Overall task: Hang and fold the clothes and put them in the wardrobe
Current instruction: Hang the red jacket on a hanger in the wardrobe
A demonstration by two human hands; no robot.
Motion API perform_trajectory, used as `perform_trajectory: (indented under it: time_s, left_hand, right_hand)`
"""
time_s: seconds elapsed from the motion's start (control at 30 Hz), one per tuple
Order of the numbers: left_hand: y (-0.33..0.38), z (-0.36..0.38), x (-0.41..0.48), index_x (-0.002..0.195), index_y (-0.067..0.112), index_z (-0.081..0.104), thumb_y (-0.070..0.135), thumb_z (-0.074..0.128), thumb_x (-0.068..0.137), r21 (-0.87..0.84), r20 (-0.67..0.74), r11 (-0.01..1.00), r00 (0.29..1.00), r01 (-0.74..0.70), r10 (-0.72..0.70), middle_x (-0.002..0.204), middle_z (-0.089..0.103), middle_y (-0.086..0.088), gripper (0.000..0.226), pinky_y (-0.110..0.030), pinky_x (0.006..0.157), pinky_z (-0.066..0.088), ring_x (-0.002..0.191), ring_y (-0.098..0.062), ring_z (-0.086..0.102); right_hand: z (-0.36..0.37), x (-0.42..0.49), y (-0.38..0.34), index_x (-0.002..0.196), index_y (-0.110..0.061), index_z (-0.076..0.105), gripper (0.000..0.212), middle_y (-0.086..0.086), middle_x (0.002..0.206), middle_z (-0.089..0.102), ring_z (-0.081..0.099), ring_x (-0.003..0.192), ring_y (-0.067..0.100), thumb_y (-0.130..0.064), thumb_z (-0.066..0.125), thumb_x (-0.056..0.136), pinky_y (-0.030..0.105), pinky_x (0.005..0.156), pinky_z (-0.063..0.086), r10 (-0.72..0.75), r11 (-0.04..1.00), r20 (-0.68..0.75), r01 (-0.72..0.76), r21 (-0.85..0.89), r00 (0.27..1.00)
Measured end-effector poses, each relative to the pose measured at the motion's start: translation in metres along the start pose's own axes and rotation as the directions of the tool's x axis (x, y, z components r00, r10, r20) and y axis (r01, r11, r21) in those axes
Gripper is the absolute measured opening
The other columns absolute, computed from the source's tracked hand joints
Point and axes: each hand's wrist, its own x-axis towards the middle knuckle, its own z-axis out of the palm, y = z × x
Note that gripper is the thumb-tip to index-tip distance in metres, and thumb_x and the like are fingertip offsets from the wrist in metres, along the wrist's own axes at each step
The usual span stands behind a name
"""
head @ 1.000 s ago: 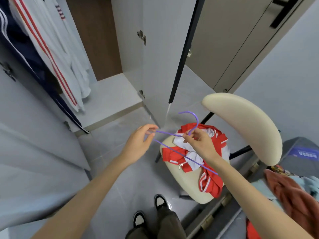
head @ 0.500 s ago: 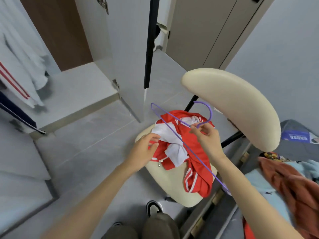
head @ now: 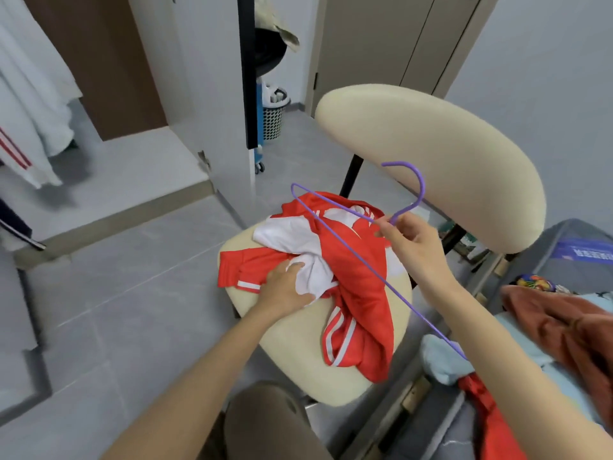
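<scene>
A crumpled red and white jacket (head: 358,280) lies on the seat of a cream chair (head: 431,154). My left hand (head: 285,290) is down on the jacket, fingers curled into its white lining. My right hand (head: 414,240) pinches a thin purple wire hanger (head: 335,234) at the base of its hook, holding it tilted above the jacket. The open wardrobe (head: 99,61) stands at the upper left, with white clothes (head: 30,104) hanging inside.
The wardrobe's open door (head: 212,94) stands just left of the chair. A laundry basket (head: 273,114) sits behind it on the grey tile floor. At the right a bed edge holds a rust-coloured garment (head: 564,327), a pale blue cloth (head: 444,360) and other clothes.
My left hand let go of the hanger and dropped onto the jacket, taking hold of its fabric. My right hand kept the hanger. The view swung down and right toward the chair.
</scene>
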Motion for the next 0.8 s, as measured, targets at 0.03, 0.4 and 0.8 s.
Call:
perform_trajectory:
  time_s: [0.03,0.4,0.8]
  left_hand:
    - [0.003,0.005,0.001,0.151,0.023,0.024,0.041,0.069,0.082,0.062,0.018,0.998,0.999,0.033,-0.034,0.158,0.020,-0.004,0.084,-0.043,0.113,0.027,0.144,-0.029,0.020]
    - [0.023,0.042,-0.004,0.147,0.019,0.030,0.022,0.044,0.099,0.592,-0.101,0.804,0.995,0.054,0.007,0.132,0.049,-0.010,0.050,-0.036,0.095,0.036,0.118,-0.028,0.050]
    - [0.001,0.001,-0.106,0.089,0.030,0.063,0.018,0.047,0.089,0.150,0.058,0.988,0.998,0.023,-0.032,0.107,0.067,-0.003,0.020,-0.025,0.067,0.035,0.100,-0.027,0.060]
  right_hand:
    - [-0.007,-0.004,0.003,0.090,-0.009,0.067,0.013,0.003,0.084,0.067,0.059,0.080,0.011,-0.008,0.055,0.095,0.021,0.077,0.046,-0.005,1.000,0.017,0.005,-0.003,1.000]
    - [-0.047,-0.031,0.029,0.098,-0.012,0.064,0.010,-0.003,0.085,0.067,0.056,0.077,0.002,-0.007,0.057,0.093,0.012,0.068,0.038,-0.047,0.998,0.103,0.051,-0.034,0.994]
    - [-0.002,-0.033,0.094,0.097,-0.011,0.032,0.048,0.001,0.090,0.049,0.047,0.082,0.028,-0.009,0.075,0.076,0.038,0.078,0.035,-0.060,0.927,0.210,0.133,-0.352,0.976]
